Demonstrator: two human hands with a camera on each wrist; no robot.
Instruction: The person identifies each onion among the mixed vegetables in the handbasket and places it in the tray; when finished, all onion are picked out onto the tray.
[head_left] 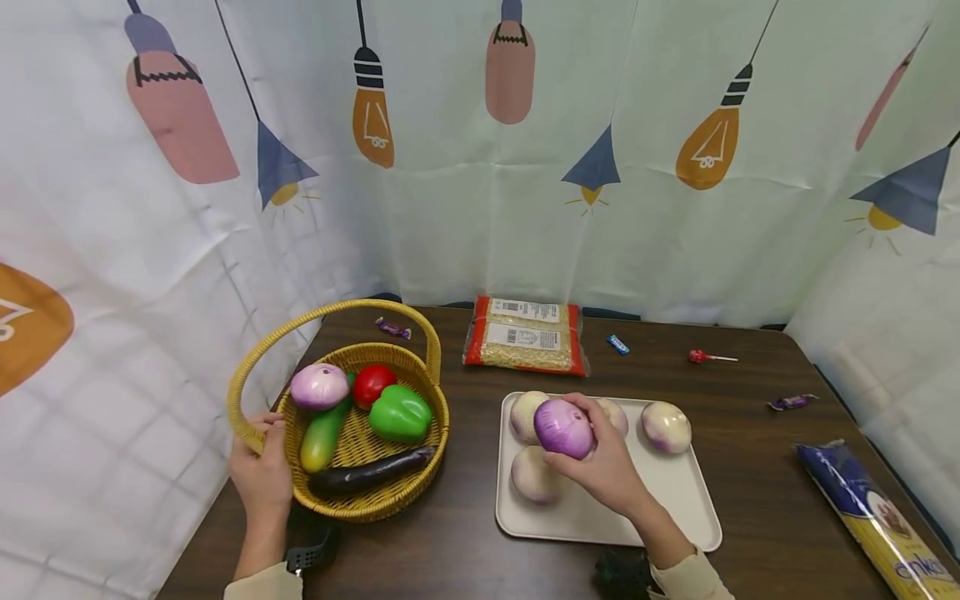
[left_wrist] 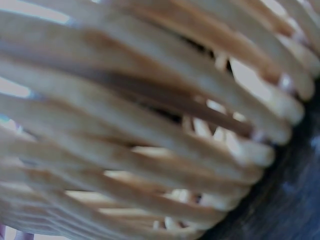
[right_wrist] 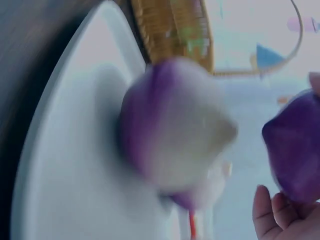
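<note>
- Holding a round purple onion [head_left: 564,427] above the pale rectangular plastic tray [head_left: 675,492], the right hand [head_left: 600,467] has its fingers curled round it.
- Four white-and-purple turnip-like bulbs [head_left: 665,426] lie on that tray, three of them just beside the onion.
- The left hand [head_left: 260,475] grips the rim of the yellow woven wicker basket [head_left: 390,500], which stands on the dark wooden bench [head_left: 450,558] left of the tray.

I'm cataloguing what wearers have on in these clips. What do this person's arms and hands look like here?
Both hands are bare, with no gloves or rings visible. The left hand and right hand emerge from pale beige long sleeves pulled back from the wrists. A small black device sits by the left wrist and another dark one by the right.
</note>
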